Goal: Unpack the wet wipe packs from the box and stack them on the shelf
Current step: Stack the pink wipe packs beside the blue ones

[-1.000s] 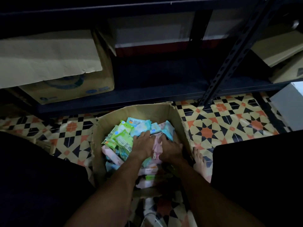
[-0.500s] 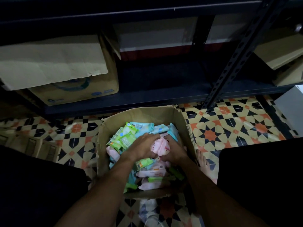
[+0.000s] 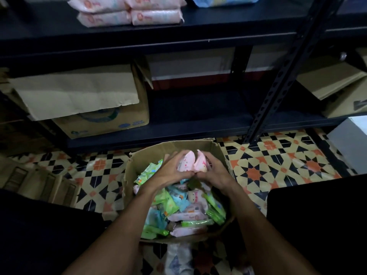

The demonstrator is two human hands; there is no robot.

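Since half a second ago both hands have lifted out of the pile; my view now takes in the upper shelf (image 3: 198, 30). Two pink packs (image 3: 186, 162) held over the far end of the box (image 3: 174, 146), clamped between left hand (image 3: 168, 172) and right hand (image 3: 216, 172), fingers curled round them from either side. Box stands on tiled floor (image 3: 278, 161), with loose packs (image 3: 178, 203) in green, blue and pink inside. Upper shelf: stacked pink packs (image 3: 129, 16), blue pack (image 3: 224, 0) to their right.

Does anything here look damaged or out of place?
The brown cardboard box on the tiled floor has a torn, ragged rim at its left corner, and the colourful wipe packs inside lie jumbled. The printed cardboard box on the lower shelf has a loose flap hanging over its front.
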